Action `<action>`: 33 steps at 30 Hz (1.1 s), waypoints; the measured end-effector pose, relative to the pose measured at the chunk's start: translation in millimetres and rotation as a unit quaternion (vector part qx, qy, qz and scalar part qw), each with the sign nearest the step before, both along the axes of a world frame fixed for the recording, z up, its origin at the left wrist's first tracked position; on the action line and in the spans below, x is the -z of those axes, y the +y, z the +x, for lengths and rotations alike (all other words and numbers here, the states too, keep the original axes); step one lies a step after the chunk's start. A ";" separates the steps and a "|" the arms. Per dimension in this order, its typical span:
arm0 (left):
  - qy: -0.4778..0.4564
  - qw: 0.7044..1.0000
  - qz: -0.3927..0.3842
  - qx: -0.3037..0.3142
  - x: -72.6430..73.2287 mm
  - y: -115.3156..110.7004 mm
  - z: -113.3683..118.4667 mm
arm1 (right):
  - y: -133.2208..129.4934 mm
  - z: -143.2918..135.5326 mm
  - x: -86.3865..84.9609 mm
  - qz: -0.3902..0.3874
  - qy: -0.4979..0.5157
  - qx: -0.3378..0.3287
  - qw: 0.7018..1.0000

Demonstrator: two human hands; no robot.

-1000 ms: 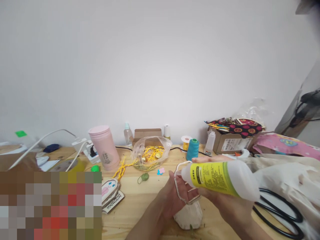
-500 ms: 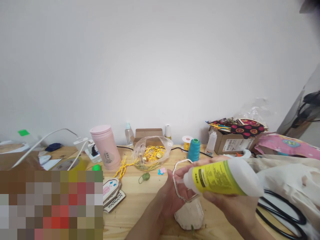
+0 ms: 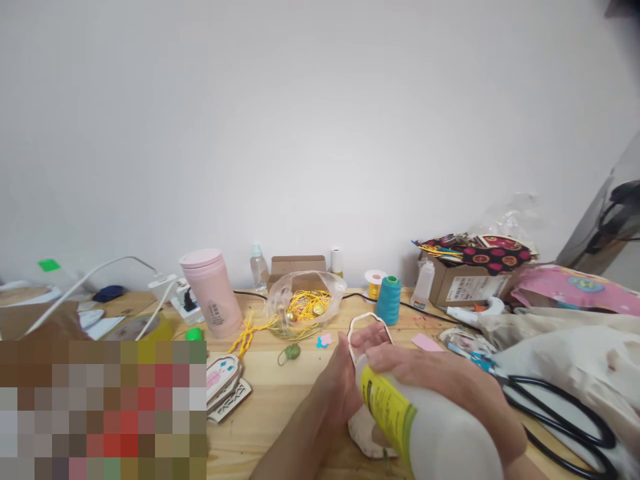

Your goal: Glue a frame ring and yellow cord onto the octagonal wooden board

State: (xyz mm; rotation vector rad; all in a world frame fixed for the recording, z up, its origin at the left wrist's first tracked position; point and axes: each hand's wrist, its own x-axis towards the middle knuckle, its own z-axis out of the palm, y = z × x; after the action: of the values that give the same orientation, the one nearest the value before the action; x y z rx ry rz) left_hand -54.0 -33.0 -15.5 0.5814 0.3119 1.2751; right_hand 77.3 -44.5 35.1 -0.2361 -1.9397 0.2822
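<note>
My left hand (image 3: 345,380) holds a thin, pale, wavy-edged wooden frame (image 3: 351,337) upright, its palm and fingers showing through the opening. Wrapped around a white glue bottle (image 3: 387,407) with a yellow label is my right hand (image 3: 450,380). The bottle slants down from the frame towards me, and its tip is hidden behind my fingers at the frame's near side. Under my hands a whitish flat piece (image 3: 364,437) with a wavy outline lies on the table, partly covered by the bottle.
Right of my hands lie black-handled scissors (image 3: 555,400) and cream cloth (image 3: 560,353). A teal thread spool (image 3: 389,301), a plastic bag of yellow cord (image 3: 307,300) and a pink tumbler (image 3: 211,297) stand behind. Decorated wooden pieces (image 3: 225,387) are stacked at left; a cardboard box (image 3: 465,287) sits back right.
The glue bottle has swung from nearly level to pointing away from me, its base now lower and nearer. My right hand now lies over its top. The frame has shifted slightly upward.
</note>
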 end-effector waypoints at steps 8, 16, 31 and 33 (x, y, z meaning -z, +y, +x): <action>-0.042 0.999 -0.010 -0.022 -2.3 4.4 -7.4 | 3.6 13.1 -7.3 -0.047 -0.023 -0.003 0.999; -0.053 0.998 0.001 -0.038 -3.1 6.4 -8.2 | 6.9 5.6 0.9 -0.015 -0.066 -0.047 0.997; -0.093 0.994 0.006 -0.063 -6.9 8.0 -21.7 | -0.4 14.1 -5.0 0.107 -0.096 0.000 0.990; -0.095 0.994 0.002 -0.058 -7.5 7.9 -22.4 | -1.3 8.6 -9.1 0.140 -0.115 -0.023 0.983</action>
State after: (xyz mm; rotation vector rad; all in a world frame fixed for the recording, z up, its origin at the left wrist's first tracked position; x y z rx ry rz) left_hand -76.4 -25.1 -8.0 0.4455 0.1868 1.4311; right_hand 85.9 -45.7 44.1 -0.0398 -2.1879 0.0087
